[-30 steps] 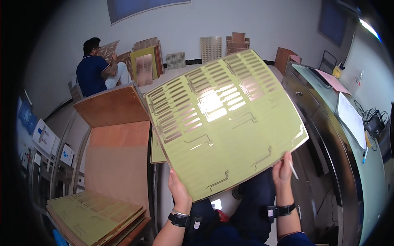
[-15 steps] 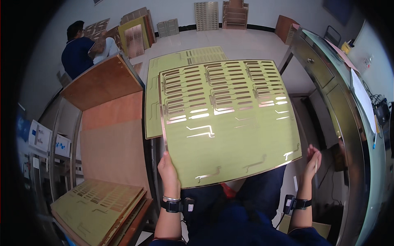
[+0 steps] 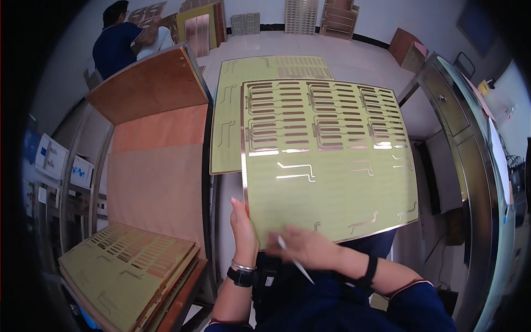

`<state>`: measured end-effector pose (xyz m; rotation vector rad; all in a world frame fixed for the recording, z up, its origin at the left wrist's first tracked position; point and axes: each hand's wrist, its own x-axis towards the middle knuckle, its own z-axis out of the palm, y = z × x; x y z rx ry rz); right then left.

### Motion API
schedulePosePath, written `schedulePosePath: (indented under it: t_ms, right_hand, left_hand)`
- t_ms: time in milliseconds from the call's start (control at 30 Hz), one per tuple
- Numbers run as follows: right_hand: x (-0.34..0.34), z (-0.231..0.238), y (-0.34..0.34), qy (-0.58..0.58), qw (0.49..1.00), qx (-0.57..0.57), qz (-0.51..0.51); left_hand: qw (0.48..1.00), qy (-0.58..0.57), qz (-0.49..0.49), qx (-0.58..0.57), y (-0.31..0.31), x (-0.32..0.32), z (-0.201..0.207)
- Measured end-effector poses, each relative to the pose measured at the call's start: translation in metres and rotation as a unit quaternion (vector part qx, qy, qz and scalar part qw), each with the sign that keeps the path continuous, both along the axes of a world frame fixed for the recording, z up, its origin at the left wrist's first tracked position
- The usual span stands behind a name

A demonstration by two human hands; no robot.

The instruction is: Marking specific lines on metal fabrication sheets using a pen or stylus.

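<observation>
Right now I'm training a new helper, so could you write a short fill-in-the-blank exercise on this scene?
1. The thin white stick is in the person's ____ hand.
2. The left hand is at the large board, by its near ____ corner.
3. The desk stands on the picture's ____ side.
4. The other person's shirt is dark ____.

Missing words: right; left; right; blue.

A silver bangle [image 3: 244,266] and black strap [image 3: 241,276] are sitting at six o'clock, a navy, pale-trimmed sleeve [image 3: 420,307] at four.

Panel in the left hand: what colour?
The panel is yellow-green with a copper-toned pattern; best seen in the head view.
</observation>
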<state>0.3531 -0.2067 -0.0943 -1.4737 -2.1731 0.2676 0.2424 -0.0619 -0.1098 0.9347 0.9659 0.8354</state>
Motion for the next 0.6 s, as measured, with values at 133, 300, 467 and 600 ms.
schedulePosePath:
  t_ms: [133, 300, 467, 600]
  right_hand:
    - [0.013, 0.008, -0.02, 0.144, 0.981, -0.087, 0.096]
    - [0.041, 0.011, 0.036, -0.004, 0.951, 0.092, -0.295]
    - [-0.003, 0.003, 0.019, 0.119, 0.993, -0.013, 0.015]
    - [0.025, -0.004, -0.005, 0.14, 0.98, -0.069, -0.121]
  left_hand:
    - [0.999, 0.01, -0.027, 0.026, 0.003, -0.006, -0.007]
    - [0.999, 0.031, -0.023, 0.037, 0.01, -0.009, -0.017]
    - [0.997, 0.007, -0.056, 0.052, 0.024, -0.009, -0.021]
    - [0.993, 0.058, -0.06, 0.08, 0.025, -0.011, -0.002]
